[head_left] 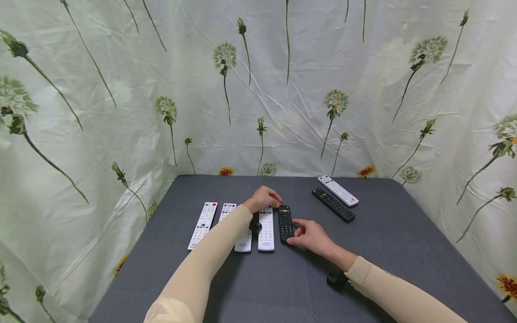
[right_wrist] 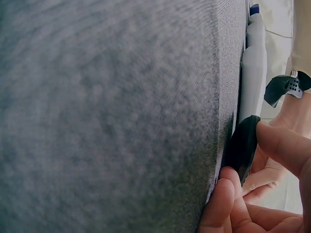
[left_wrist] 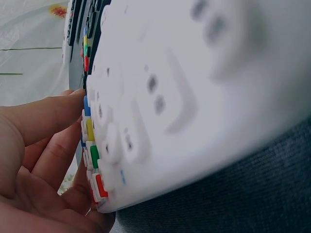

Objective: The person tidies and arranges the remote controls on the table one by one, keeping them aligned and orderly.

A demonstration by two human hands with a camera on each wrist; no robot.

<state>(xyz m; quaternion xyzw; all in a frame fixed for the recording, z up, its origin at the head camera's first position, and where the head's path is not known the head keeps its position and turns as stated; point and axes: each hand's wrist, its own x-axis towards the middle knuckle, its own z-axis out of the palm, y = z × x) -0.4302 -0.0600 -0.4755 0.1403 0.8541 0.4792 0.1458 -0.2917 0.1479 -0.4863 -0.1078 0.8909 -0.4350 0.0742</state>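
Observation:
A black remote control (head_left: 285, 222) lies lengthwise on the table, right of a white remote control (head_left: 266, 229). My right hand (head_left: 313, 235) pinches the black one at its near right part; in the right wrist view the thumb rests at the upper edge of the black remote (right_wrist: 244, 145) and the fingers are low against its side. My left hand (head_left: 264, 198) reaches over the white remote, its bent fingertips right at the black remote's far end. In the left wrist view those fingers (left_wrist: 56, 150) are beside the white remote's coloured buttons (left_wrist: 95, 150); I cannot tell whether they grip anything.
Two more white remotes, one partly under my left forearm (head_left: 243, 241) and one farther left (head_left: 203, 225), lie in the same row. At the back right, another black remote (head_left: 333, 204) and a white one (head_left: 338, 190) lie slanted. A flowered curtain (head_left: 282, 134) hangs behind the dark table (head_left: 274, 287).

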